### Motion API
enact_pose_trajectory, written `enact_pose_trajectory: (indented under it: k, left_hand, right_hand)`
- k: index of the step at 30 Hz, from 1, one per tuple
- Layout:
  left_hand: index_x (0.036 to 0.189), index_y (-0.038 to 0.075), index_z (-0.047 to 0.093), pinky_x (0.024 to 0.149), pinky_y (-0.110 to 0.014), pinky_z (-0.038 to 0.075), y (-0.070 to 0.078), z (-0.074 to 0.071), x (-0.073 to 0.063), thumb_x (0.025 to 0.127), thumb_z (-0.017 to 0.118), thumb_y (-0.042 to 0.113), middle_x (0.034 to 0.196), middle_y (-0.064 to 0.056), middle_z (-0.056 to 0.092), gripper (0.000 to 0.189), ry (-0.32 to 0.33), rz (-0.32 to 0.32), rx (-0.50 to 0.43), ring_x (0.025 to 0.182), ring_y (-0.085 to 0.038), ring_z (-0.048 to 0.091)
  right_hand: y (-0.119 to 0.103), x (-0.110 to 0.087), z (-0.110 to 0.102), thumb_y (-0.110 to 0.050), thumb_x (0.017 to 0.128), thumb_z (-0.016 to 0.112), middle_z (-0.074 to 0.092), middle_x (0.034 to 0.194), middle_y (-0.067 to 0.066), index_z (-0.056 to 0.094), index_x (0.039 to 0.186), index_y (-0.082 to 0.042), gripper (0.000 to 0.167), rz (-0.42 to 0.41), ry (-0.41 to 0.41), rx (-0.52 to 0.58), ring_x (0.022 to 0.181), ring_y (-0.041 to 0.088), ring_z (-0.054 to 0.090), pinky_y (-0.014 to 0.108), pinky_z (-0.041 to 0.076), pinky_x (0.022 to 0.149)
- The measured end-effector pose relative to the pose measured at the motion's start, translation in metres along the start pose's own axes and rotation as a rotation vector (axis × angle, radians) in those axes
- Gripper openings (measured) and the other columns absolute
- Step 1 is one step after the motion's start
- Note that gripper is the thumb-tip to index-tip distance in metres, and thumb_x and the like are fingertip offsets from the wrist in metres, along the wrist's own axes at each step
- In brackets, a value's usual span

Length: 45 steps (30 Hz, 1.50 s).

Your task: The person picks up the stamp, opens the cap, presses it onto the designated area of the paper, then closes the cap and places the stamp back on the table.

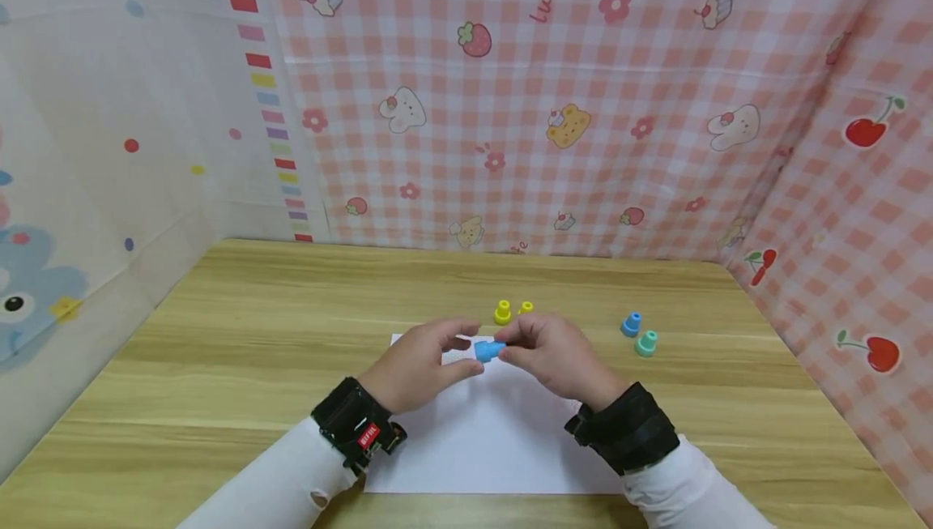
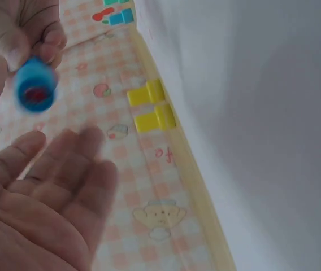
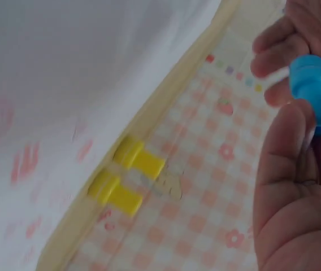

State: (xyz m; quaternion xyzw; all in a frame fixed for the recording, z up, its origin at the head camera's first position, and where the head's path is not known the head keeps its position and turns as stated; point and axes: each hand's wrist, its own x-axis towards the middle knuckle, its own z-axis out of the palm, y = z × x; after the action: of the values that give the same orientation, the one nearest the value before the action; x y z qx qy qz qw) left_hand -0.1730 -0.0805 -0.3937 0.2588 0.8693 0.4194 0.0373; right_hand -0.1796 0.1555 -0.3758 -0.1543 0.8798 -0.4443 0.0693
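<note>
My right hand point(image 1: 557, 355) pinches the narrow handle of a small blue stamp point(image 1: 487, 350) between thumb and fingers, above the white paper point(image 1: 503, 448). In the left wrist view, the wide end of this stamp shows a red face. My left hand point(image 1: 423, 363) is beside it, thumb and fingers spread apart around the wide end. The left wrist view shows the palm of the left hand point(image 2: 47, 197) with its fingers extended, apart from the stamp. In the right wrist view, faint pink marks point(image 3: 25, 161) are on the paper.
Two yellow stamps point(image 1: 503, 313) stand just behind the hands on the wooden table point(image 1: 219, 383). Farther right are another blue stamp point(image 1: 632, 324) and a teal stamp point(image 1: 646, 343). A pink checked cloth point(image 1: 437, 156) hangs at the back.
</note>
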Motion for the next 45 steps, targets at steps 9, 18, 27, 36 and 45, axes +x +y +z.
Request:
enact_pose_trajectory:
  k: [9,18,27,36,45]
  left_hand:
    - [0.154,0.014,0.052,0.121,-0.053,0.043,-0.011,-0.017,-0.003,0.098,0.076,0.041,0.159,-0.006,0.053,0.067,-0.005,-0.117,0.262,0.148,-0.029,0.05]
    - [0.156,0.011,0.049,0.122,-0.055,0.041,-0.023,-0.03,-0.004,0.098,0.074,0.044,0.163,-0.012,0.047,0.071,-0.038,-0.169,0.404,0.151,-0.033,0.046]
    - [0.157,0.006,0.047,0.122,-0.058,0.04,-0.027,-0.036,-0.004,0.1,0.072,0.043,0.165,-0.019,0.042,0.072,-0.073,-0.168,0.445,0.152,-0.038,0.043]
    - [0.157,0.007,0.046,0.124,-0.058,0.038,-0.029,-0.035,-0.003,0.1,0.072,0.044,0.166,-0.019,0.041,0.073,-0.085,-0.189,0.449,0.154,-0.038,0.04]
    - [0.157,0.008,0.047,0.124,-0.058,0.038,-0.028,-0.036,-0.003,0.099,0.073,0.044,0.166,-0.018,0.041,0.073,-0.099,-0.211,0.451,0.154,-0.038,0.04]
  right_hand:
    - [0.019,0.007,-0.046,-0.015,0.103,0.069,0.074,0.107,0.008,0.074,0.118,-0.008,0.018,0.108,0.117,-0.308,0.091,0.022,0.064,0.036,0.061,0.084]
    - [0.048,0.029,-0.083,-0.01,0.103,0.063,0.074,0.11,0.015,0.072,0.122,0.0,0.023,0.157,0.079,-0.494,0.089,0.025,0.064,0.034,0.056,0.077]
    - [0.068,0.043,-0.097,-0.002,0.096,0.064,0.073,0.116,0.021,0.071,0.122,0.003,0.028,0.134,0.052,-0.657,0.096,0.029,0.066,0.047,0.058,0.089]
    - [0.079,0.051,-0.11,-0.002,0.095,0.065,0.074,0.114,0.023,0.072,0.118,0.006,0.025,0.144,0.042,-0.709,0.093,0.031,0.066,0.05,0.057,0.091]
    - [0.096,0.056,-0.119,-0.003,0.096,0.063,0.072,0.116,0.026,0.07,0.12,0.008,0.027,0.204,0.051,-0.687,0.087,0.031,0.067,0.043,0.058,0.081]
